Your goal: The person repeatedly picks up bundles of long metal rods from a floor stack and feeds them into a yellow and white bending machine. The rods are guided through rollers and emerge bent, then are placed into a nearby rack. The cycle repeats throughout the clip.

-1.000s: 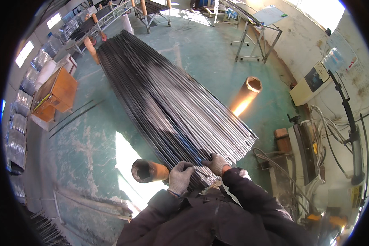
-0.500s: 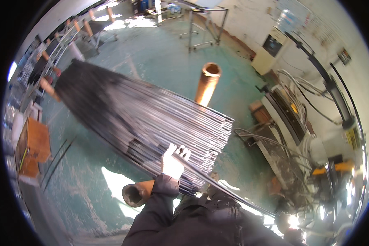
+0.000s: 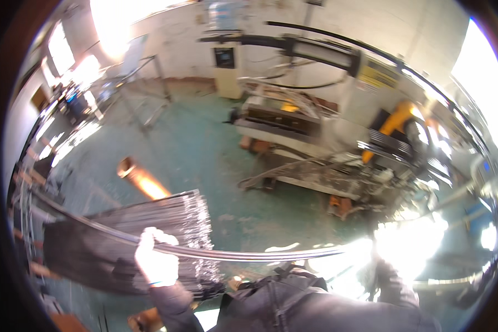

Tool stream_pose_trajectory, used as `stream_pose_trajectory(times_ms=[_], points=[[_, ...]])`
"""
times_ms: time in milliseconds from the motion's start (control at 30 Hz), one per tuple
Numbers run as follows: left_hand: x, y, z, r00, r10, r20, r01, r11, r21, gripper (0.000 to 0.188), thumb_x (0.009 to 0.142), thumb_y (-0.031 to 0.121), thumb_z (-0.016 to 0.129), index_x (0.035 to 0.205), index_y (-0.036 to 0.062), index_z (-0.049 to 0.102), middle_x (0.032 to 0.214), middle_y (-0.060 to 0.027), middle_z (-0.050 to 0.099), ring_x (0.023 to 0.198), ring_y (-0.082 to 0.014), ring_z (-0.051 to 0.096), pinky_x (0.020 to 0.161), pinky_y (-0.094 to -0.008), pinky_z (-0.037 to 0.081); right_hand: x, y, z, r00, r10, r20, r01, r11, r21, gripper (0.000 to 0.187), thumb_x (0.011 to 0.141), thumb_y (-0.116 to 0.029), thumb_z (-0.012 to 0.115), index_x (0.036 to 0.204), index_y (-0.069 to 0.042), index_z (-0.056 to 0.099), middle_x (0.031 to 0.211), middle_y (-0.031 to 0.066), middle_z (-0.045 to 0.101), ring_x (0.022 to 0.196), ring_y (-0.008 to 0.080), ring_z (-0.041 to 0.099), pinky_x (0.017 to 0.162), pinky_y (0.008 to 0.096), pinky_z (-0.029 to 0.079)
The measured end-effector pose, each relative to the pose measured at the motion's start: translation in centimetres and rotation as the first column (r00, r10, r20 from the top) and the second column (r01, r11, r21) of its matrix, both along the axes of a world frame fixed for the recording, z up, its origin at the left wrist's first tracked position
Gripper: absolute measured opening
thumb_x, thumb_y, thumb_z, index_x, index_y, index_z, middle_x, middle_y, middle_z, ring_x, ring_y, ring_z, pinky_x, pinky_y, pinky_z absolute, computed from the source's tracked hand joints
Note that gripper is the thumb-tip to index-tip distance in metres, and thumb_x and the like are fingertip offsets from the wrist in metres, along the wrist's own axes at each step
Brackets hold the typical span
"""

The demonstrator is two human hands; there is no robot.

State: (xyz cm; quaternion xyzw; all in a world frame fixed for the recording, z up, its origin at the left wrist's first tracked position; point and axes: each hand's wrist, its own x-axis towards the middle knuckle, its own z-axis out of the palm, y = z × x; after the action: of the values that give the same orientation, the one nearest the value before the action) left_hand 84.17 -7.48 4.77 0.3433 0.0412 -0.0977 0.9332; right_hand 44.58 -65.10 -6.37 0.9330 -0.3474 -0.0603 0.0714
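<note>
My left hand (image 3: 157, 260), in a white glove, is closed around a few long, thin dark metal bars (image 3: 249, 255). The bars stretch across in front of me, raised above a large stack of similar bars (image 3: 99, 243). Their far left length reaches well past the stack, and their right part runs into strong glare. At that right part is my right hand (image 3: 378, 255), at the end of a dark sleeve; glare and blur hide its fingers. The stack's cut ends face right, just beyond my left hand.
Cardboard-coloured tubes stand by the stack, one behind it (image 3: 146, 181) and one near me (image 3: 145, 320). A machine with a yellow part (image 3: 395, 122) and a dusty metal bench (image 3: 315, 177) occupy the right. A water dispenser (image 3: 226, 72) and a metal frame stand (image 3: 152, 91) are by the wall.
My view has swung right, so the stack now appears farther left. The bars in my left hand have come up off the stack and lie more level across my front.
</note>
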Motion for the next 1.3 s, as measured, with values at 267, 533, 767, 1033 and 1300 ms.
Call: stream_pose_trajectory(times_ms=[267,533,767,1033,1300], points=[[-0.7,-23.6,5.2,0.954,-0.253,0.164,0.243,0.967,0.077,0.012,0.115,0.021,0.066,0.120,0.0096,0.063,0.097,-0.0006,0.062,0.091,-0.0175,0.061,0.096,-0.0403,0.054,-1.6,-12.5,-0.8,-0.279,-0.892,0.357,-0.509,0.452,0.733,0.058,0.086,0.008,0.057,0.144,0.008,0.054,0.144,0.0268,0.064,0.123,0.0435,0.073,0.105,0.0517,0.063],[2.9,-35.9,6.6,0.850,-0.451,0.273,0.443,0.891,0.093,0.029,0.106,0.017,0.075,0.132,0.0075,0.066,0.118,-0.0065,0.068,0.116,-0.0270,0.065,0.121,-0.0546,0.047,4.3,-18.2,3.0,-0.296,-0.955,-0.034,-0.832,0.241,0.499,0.022,0.114,0.000,0.058,0.135,0.007,0.061,0.123,0.0186,0.074,0.115,0.0347,0.076,0.107,0.0464,0.065],[13.7,-38.5,4.2,0.887,-0.357,0.293,0.315,0.932,0.182,0.026,0.111,0.020,0.071,0.130,0.0035,0.068,0.117,-0.0062,0.068,0.113,-0.0227,0.068,0.118,-0.0451,0.051,2.2,-30.2,2.3,-0.450,-0.871,0.197,-0.704,0.481,0.522,0.026,0.116,-0.018,0.068,0.129,0.005,0.069,0.114,0.0129,0.079,0.103,0.0253,0.076,0.097,0.0356,0.064],[17.5,-51.7,-1.8,0.863,-0.500,0.072,0.493,0.865,0.092,0.021,0.112,0.021,0.070,0.117,0.0015,0.074,0.114,-0.0109,0.076,0.113,-0.0284,0.074,0.114,-0.0479,0.058,7.8,-39.5,6.8,-0.619,-0.761,0.195,-0.547,0.596,0.588,0.022,0.113,-0.024,0.065,0.118,-0.006,0.077,0.098,0.0020,0.078,0.087,0.0177,0.074,0.082,0.0321,0.061],[16.8,-62.1,-3.8,0.771,-0.588,-0.243,0.626,0.770,0.124,0.017,0.110,0.026,0.072,0.106,0.0098,0.076,0.098,-0.0063,0.076,0.087,-0.0225,0.063,0.085,-0.0378,0.050,9.8,-43.5,5.0,-0.709,-0.665,0.233,-0.365,0.630,0.685,0.031,0.115,-0.032,0.062,0.121,-0.005,0.076,0.102,0.0055,0.078,0.090,0.0214,0.075,0.082,0.0366,0.059]])
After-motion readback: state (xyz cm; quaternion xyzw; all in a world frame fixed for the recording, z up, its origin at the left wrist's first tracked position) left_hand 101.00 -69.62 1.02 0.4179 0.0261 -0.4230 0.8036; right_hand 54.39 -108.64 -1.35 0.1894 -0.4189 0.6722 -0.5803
